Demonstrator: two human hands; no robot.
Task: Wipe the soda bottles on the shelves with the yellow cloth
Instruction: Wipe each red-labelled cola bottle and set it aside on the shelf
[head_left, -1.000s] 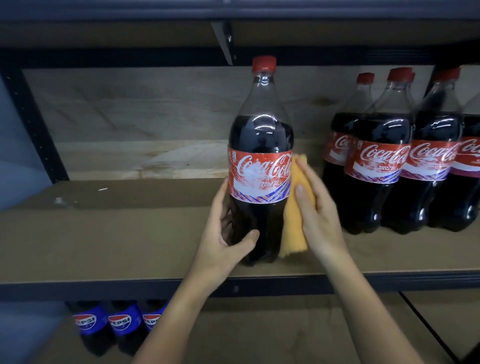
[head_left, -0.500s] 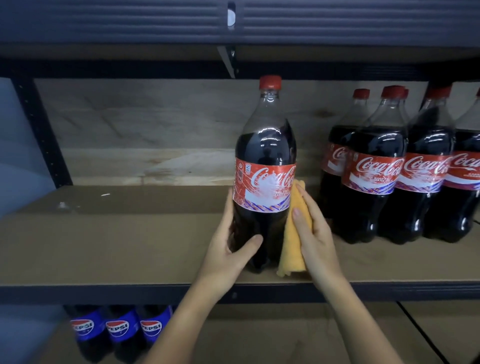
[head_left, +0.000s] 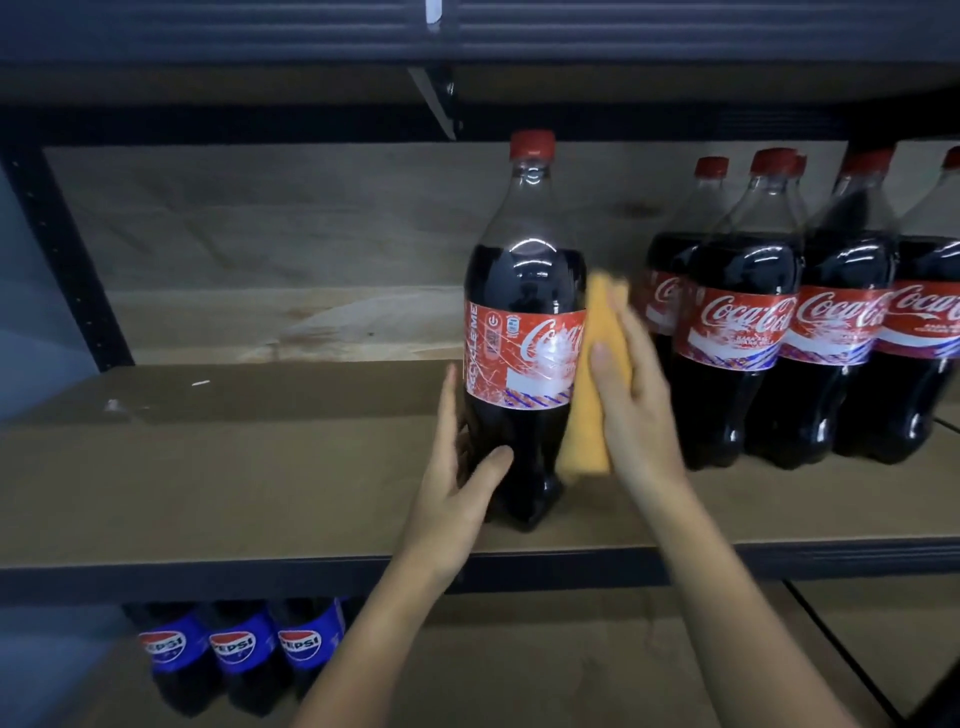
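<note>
A tall cola bottle (head_left: 524, 291) with a red cap and red label stands upright near the front of the middle shelf (head_left: 234, 483). My left hand (head_left: 460, 493) grips its lower part, thumb across the front and fingers behind. My right hand (head_left: 631, 400) holds the folded yellow cloth (head_left: 589, 415) flat against the bottle's right side, at label height. Part of the cloth is hidden under my palm.
Several more red-label cola bottles (head_left: 737, 322) stand packed together at the right of the same shelf. Three blue-label Pepsi bottles (head_left: 239, 649) sit on the shelf below, at the left. A dark upright post (head_left: 67, 260) frames the left side.
The bottle has turned, so its label now shows the side print toward me. My right hand and the cloth have slid up its side. The view has tilted slightly upward.
</note>
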